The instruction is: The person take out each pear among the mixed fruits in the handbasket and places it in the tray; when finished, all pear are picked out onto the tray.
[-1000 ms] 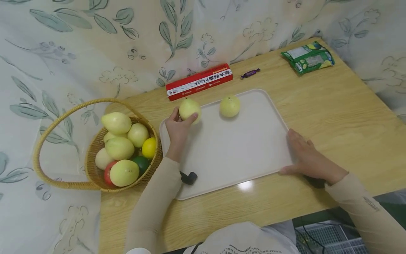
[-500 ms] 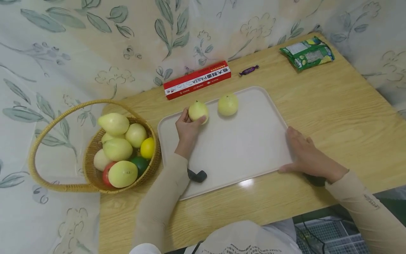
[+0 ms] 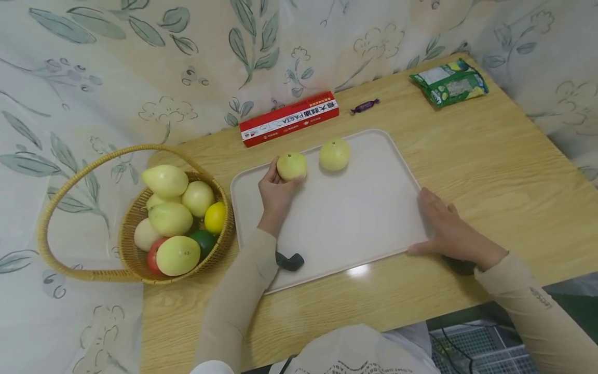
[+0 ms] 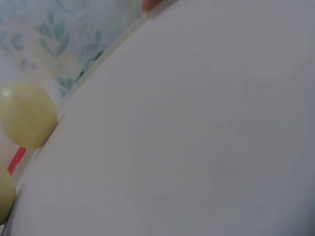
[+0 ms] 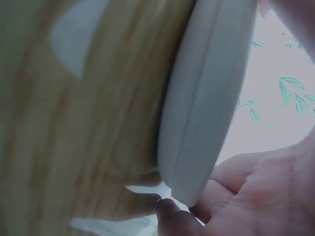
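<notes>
On the back left part of the white tray (image 3: 355,208), my left hand (image 3: 275,200) holds a pale yellow-green pear (image 3: 291,166), thumb on its right side and fingers on its left. A second pear (image 3: 334,155) sits just to the right, apart from the first, near the tray's back edge. My right hand (image 3: 441,228) rests along the tray's right edge, thumb spread toward the front corner. From the right wrist, the tray's corner (image 5: 197,123) appears against the thumb and palm. The left wrist view shows the tray surface (image 4: 172,123) and a pear (image 4: 27,115), with another partly cut off.
Left of the tray stands a wicker basket (image 3: 126,249) with a tall handle, filled with pears, a yellow fruit, a red one and a dark green one. Behind lie a red pasta box (image 3: 289,119), a purple wrapped candy (image 3: 365,106) and a green snack bag (image 3: 449,83) on the wooden table (image 3: 495,166).
My left hand has moved the pear slightly right and forward onto the tray, closer to the other pear. Over the last half second it has stayed nearly still. The right hand keeps its place.
</notes>
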A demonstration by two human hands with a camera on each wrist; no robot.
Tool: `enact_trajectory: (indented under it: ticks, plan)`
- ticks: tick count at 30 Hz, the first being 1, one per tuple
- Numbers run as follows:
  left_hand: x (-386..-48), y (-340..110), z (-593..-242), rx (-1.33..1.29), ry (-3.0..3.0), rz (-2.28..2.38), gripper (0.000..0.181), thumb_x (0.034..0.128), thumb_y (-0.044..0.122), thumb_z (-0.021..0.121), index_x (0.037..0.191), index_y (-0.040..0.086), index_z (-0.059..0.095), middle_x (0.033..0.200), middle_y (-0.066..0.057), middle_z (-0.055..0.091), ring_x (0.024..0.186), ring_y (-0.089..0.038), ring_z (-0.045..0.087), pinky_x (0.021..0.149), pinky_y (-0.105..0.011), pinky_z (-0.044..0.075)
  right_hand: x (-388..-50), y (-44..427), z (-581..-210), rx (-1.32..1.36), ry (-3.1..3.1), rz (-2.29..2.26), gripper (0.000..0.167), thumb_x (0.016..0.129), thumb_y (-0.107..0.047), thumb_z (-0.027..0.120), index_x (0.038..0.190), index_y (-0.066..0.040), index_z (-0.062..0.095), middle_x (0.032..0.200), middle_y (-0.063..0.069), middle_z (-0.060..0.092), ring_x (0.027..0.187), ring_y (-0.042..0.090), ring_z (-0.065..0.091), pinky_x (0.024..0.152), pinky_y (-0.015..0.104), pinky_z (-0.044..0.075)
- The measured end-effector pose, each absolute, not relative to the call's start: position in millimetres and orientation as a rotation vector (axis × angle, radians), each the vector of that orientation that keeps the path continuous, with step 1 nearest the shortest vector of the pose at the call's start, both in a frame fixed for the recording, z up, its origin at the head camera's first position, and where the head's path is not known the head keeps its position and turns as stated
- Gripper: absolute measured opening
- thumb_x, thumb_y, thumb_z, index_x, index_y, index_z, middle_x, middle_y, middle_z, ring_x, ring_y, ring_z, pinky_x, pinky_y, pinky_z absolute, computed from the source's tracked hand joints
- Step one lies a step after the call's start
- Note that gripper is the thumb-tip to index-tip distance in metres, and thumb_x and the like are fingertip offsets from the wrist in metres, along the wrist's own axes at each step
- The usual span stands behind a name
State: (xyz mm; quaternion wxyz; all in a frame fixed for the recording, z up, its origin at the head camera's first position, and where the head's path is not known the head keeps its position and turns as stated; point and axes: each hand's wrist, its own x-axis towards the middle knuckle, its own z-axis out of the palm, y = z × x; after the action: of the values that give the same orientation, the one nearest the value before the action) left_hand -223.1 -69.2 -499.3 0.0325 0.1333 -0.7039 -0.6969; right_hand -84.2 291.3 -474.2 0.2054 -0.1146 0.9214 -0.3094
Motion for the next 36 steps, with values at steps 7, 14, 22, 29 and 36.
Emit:
enact_trajectory:
  ticks: [7, 14, 22, 29, 36]
  plan:
    - [-212.9, -85.7, -499.5, 0.454, -2.183, -2.139, 0.093, 0.0675, 0.008, 0.086, 0.147, 0.014, 0.038, 0.152, 0.004, 0.039, 0.139, -0.009, 0.037, 0.107, -0.020, 0.037, -86.7, 279.7, -481.5, -0.381, 2.550, -0.881, 0.135, 0.068, -0.055, 0.079, 0.149, 0.007, -0.008, 0.156, 0.029, -0.011, 0.144, 0.047, -0.007, 0.109, 0.070, -0.005]
    - [-192.1, -97.6, -460.5, 0.291, -2.313, -2.022, 0.092, 0.0728, 0.017, 0.084, 0.149, 0.012, 0.033, 0.154, 0.002, 0.035, 0.142, -0.007, 0.030, 0.113, -0.025, 0.030, -90.6, 283.3, -483.2, -0.377, 2.581, -0.841, 0.138, 0.065, -0.060, 0.079, 0.150, 0.005, -0.008, 0.157, 0.028, -0.010, 0.146, 0.044, -0.006, 0.111, 0.067, -0.006]
    - [-136.5, -148.4, -382.6, -0.231, -2.162, -1.548, 0.082, 0.0733, 0.014, 0.083, 0.143, 0.003, 0.042, 0.150, -0.007, 0.042, 0.140, -0.017, 0.037, 0.113, -0.030, 0.033, -90.7, 288.5, -480.9, -0.379, 2.613, -0.832, 0.137, 0.065, -0.060, 0.079, 0.150, 0.005, -0.007, 0.157, 0.028, -0.010, 0.146, 0.044, -0.007, 0.110, 0.067, -0.008]
    - [-91.9, -217.4, -347.9, -0.192, -2.189, -0.771, 0.089, 0.0714, 0.058, 0.073, 0.134, -0.002, 0.052, 0.136, -0.018, 0.052, 0.129, -0.031, 0.049, 0.109, -0.027, 0.037, -84.6, 292.0, -481.5, -0.393, 2.593, -0.865, 0.135, 0.068, -0.055, 0.080, 0.149, 0.006, -0.009, 0.156, 0.030, -0.012, 0.145, 0.043, -0.011, 0.109, 0.068, -0.013]
    - [-58.3, -251.6, -354.3, 0.070, -2.583, -0.492, 0.068, 0.0603, 0.026, 0.092, 0.114, 0.001, 0.058, 0.078, -0.013, 0.060, 0.056, -0.025, 0.051, 0.048, -0.024, 0.035, -86.6, 295.8, -479.9, -0.398, 2.598, -0.837, 0.136, 0.069, -0.055, 0.079, 0.149, 0.006, -0.012, 0.155, 0.031, -0.013, 0.145, 0.044, -0.012, 0.109, 0.066, -0.014]
